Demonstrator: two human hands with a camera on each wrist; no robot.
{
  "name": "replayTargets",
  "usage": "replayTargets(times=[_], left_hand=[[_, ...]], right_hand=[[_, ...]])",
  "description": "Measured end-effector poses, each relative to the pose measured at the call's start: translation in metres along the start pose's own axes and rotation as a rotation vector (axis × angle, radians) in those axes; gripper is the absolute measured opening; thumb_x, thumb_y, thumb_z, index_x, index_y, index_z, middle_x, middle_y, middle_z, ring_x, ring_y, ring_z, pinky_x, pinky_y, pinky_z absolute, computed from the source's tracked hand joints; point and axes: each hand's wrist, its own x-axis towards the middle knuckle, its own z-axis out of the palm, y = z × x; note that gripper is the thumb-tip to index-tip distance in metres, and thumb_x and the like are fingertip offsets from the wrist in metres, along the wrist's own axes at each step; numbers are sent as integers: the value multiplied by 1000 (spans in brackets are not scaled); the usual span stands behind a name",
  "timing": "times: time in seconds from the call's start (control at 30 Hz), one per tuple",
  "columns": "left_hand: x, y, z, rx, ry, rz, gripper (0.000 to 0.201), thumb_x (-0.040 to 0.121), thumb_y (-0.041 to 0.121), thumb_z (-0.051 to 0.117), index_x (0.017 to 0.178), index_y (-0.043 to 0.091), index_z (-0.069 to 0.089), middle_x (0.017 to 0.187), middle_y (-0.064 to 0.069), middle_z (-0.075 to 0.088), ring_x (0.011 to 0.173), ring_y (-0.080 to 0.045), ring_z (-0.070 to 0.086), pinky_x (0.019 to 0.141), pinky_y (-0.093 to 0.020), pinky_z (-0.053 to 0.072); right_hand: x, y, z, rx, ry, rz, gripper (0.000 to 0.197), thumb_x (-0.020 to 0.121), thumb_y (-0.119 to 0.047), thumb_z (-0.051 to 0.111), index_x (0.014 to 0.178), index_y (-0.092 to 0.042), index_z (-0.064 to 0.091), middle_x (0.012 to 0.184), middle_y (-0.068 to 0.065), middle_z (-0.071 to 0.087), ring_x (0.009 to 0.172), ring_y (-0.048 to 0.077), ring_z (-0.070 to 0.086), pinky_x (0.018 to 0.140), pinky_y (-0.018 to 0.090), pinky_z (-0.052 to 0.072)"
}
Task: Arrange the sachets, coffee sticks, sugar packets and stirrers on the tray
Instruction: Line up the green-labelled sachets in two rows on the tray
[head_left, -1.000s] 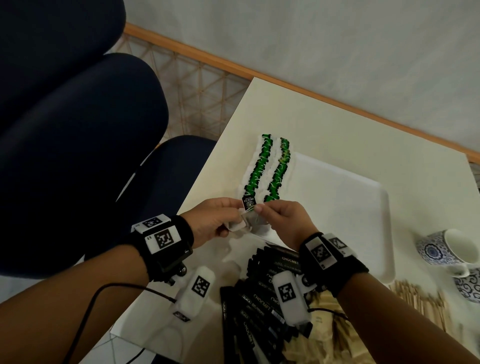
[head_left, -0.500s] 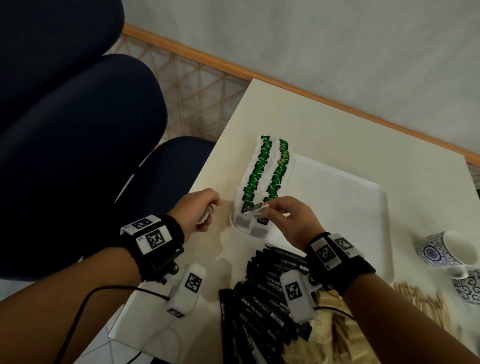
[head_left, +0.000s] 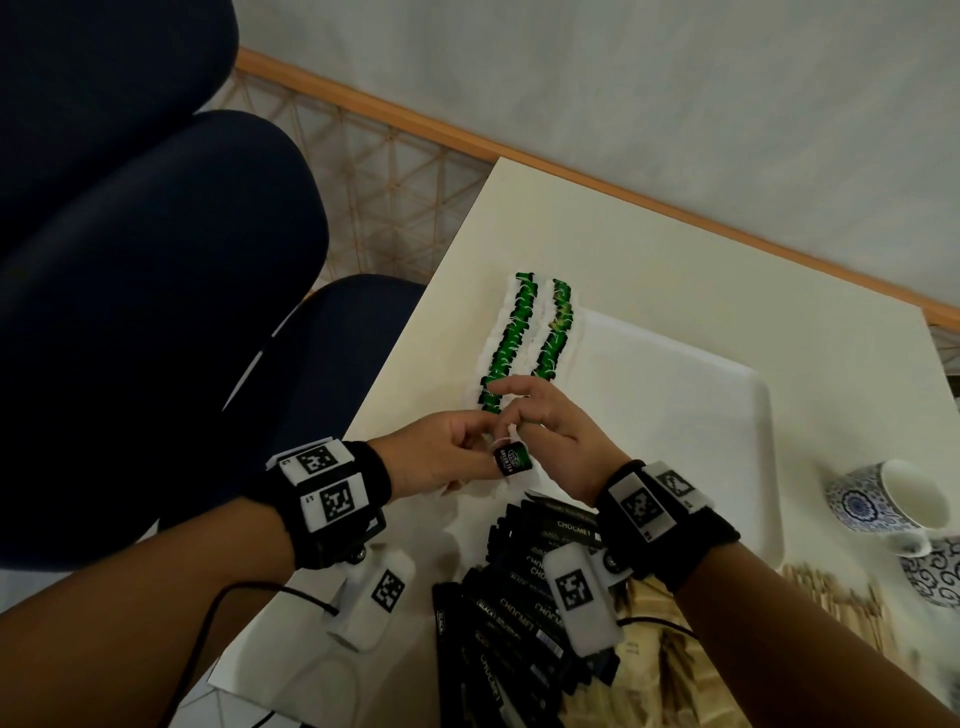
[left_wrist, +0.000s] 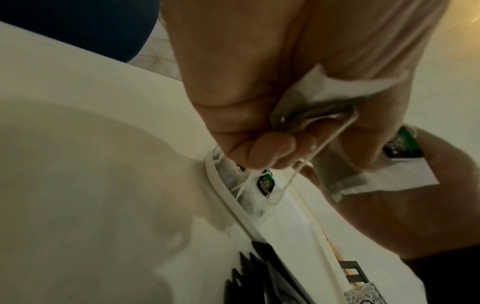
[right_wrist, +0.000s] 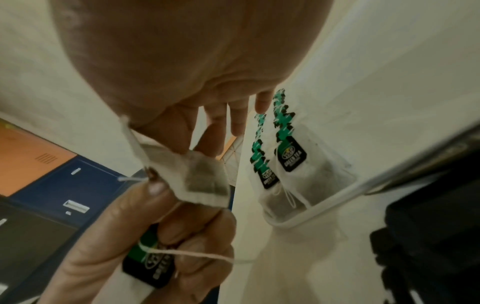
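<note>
Nearest lie the black coffee sticks (head_left: 524, 597) in a loose pile at the near edge of the table, with pale sugar packets (head_left: 660, 649) and wooden stirrers (head_left: 831, 597) to their right, all off the tray and not yet placed. Just beyond them the left hand (head_left: 441, 457) has its fingers curled round a tea sachet (right_wrist: 200, 179) and its green tag (head_left: 511, 460), while the right hand (head_left: 550, 441) pinches the same sachet by its edge, the other fingers spread loose. The string looks slack between them, so the sound move is probably to tidy it and lay the tag flat before setting the sachet down. Farther off, two overlapping rows of sachets (head_left: 524, 348) run along the left side of the white tray (head_left: 675, 415); the new one should overlap the near end, keeping the tags in line.
</note>
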Motion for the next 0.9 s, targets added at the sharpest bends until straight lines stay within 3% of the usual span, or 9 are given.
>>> replayTargets(times=[0.1, 0.23, 0.37, 0.47, 0.57, 0.73, 0.8, 0.9], left_hand=[[4, 0, 3, 3, 70, -19, 13, 85, 19, 69, 81, 31, 64, 51, 14, 50, 47, -8, 35, 47, -22, 33], [8, -5, -3, -8, 281, -54, 2, 89, 19, 65, 89, 20, 63, 51, 11, 49, 40, -5, 33, 39, -17, 28], [9, -10, -10, -49, 358, -68, 5, 87, 20, 68, 86, 16, 65, 45, 13, 48, 37, -5, 32, 37, -17, 26], [7, -15, -15, 2, 367, -136, 4, 86, 21, 70, 86, 19, 67, 46, 15, 49, 36, -2, 35, 37, -16, 29], [5, -28, -18, 76, 375, -200, 9, 85, 23, 71, 87, 15, 68, 57, 15, 50, 35, 3, 42, 38, -14, 33], [8, -41, -19, 115, 447, -191, 12, 87, 23, 69, 77, 18, 64, 70, 15, 55, 38, 5, 43, 41, -11, 35], [11, -42, -21, 133, 476, -177, 12, 84, 24, 72, 77, 22, 63, 77, 15, 58, 49, 5, 49, 49, -11, 39], [13, -42, -21, 189, 477, -192, 24, 73, 29, 81, 84, 26, 60, 75, 10, 56, 66, -5, 53, 66, -21, 47]], right_hand=[[-1, -3, 1, 70, 10, 39, 30, 73, -16, 40, 77, -28, 67, 122, -7, 54, 114, -3, 48, 95, 13, 35], [-2, -4, -2, 202, 159, 144, 18, 93, -29, 55, 106, -27, 68, 102, -10, 68, 93, -1, 62, 78, 14, 44], [1, 0, -3, -19, 130, 213, 17, 82, -18, 72, 98, -23, 71, 68, -13, 65, 59, -3, 57, 63, 12, 45], [5, 4, -1, -105, 148, 241, 14, 84, -16, 68, 95, -22, 73, 70, -12, 66, 66, 3, 62, 70, 20, 51], [8, 6, 3, -264, 88, 230, 14, 86, -22, 66, 98, -24, 74, 76, -11, 67, 72, 4, 61, 73, 24, 50], [13, 11, 12, -448, 51, 230, 14, 88, -30, 62, 99, -26, 71, 89, -3, 70, 84, 18, 63, 78, 36, 53], [15, 12, 13, -482, 59, 240, 16, 88, -32, 62, 100, -25, 70, 88, -3, 69, 84, 19, 62, 78, 36, 53], [17, 12, 12, -512, 61, 249, 18, 89, -34, 60, 102, -26, 70, 94, -2, 70, 88, 19, 62, 79, 34, 52]])
